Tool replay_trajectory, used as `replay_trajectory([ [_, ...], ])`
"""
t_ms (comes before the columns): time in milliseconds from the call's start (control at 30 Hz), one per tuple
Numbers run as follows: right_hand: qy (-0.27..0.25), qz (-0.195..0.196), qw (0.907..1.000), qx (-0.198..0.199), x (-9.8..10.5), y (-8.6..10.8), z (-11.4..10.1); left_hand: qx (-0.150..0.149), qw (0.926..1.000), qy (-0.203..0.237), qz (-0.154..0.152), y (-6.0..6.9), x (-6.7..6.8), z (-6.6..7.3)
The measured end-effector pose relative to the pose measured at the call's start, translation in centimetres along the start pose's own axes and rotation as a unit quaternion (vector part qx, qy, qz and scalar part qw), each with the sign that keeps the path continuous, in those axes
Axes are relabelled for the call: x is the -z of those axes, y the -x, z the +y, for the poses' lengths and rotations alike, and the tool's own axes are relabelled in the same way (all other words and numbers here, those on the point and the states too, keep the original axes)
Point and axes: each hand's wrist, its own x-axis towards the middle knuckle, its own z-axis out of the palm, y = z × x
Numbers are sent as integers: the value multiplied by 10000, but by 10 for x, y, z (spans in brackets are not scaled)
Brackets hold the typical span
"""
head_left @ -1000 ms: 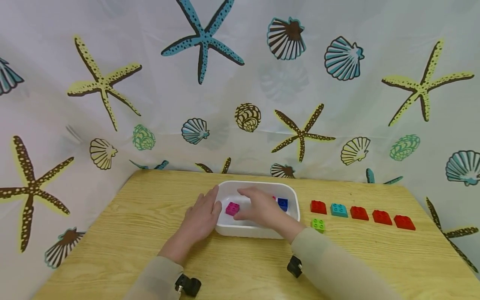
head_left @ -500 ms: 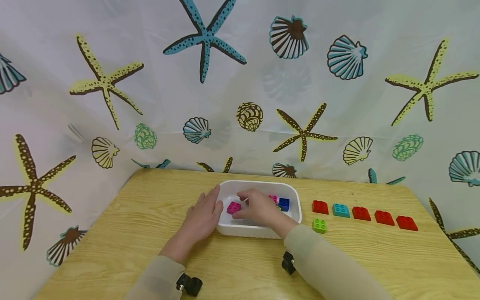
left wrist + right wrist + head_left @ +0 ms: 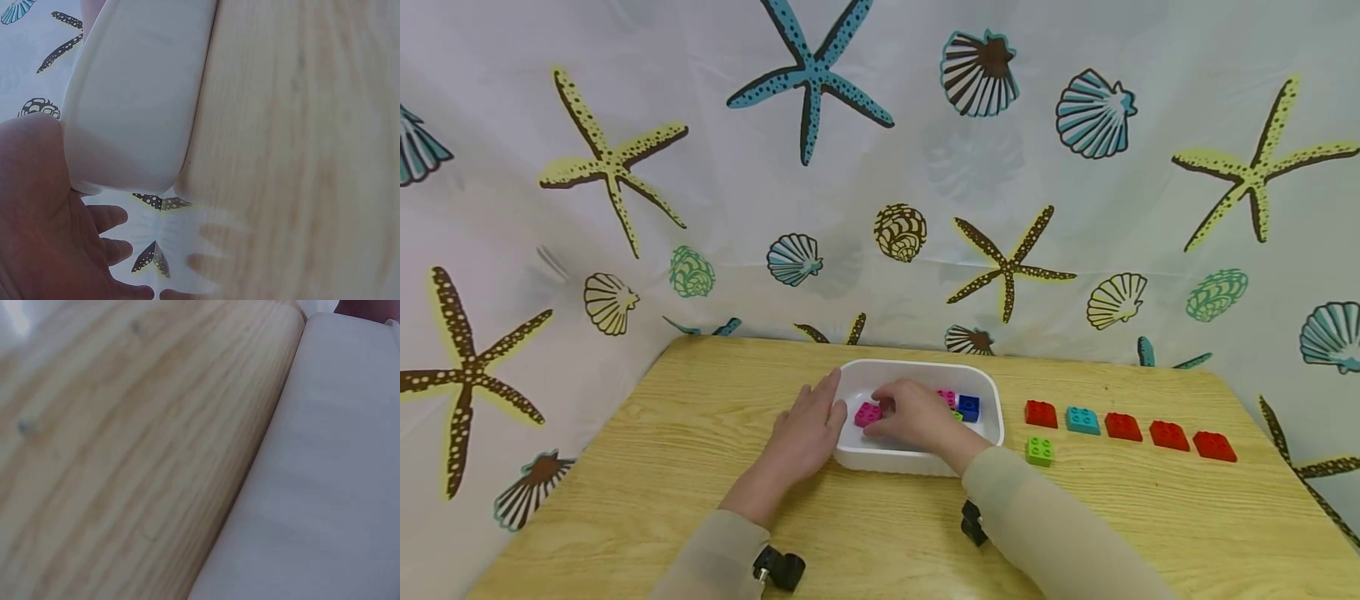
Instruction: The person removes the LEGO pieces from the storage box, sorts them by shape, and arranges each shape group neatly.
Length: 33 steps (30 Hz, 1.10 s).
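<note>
One magenta brick [image 3: 867,414]: R fingers [image 3: 892,388] nearer vs prev (L hand [image 3: 806,428] unchgd).

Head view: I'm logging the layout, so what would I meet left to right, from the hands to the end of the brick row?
Left hand, magenta studded brick, right hand, dark blue brick, first red studded brick, turquoise studded brick, second red brick, third red brick, fourth red brick.

The white box [image 3: 895,461] stands upright, a shallow, open-topped oblong with rounded corners, the left hand [image 3: 807,429] against its left end. A magenta block [image 3: 868,414] lies inside towards that end, studs up, the right hand [image 3: 917,412] curved close beside it; whether it's gripped I can't tell.
</note>
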Motion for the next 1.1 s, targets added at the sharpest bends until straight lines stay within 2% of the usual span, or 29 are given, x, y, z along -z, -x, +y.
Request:
replay_trajectory([
  [1100, 82, 4, 9999, -122, -4, -2, 1, -10, 10000, 36, 1, 6, 3, 5],
])
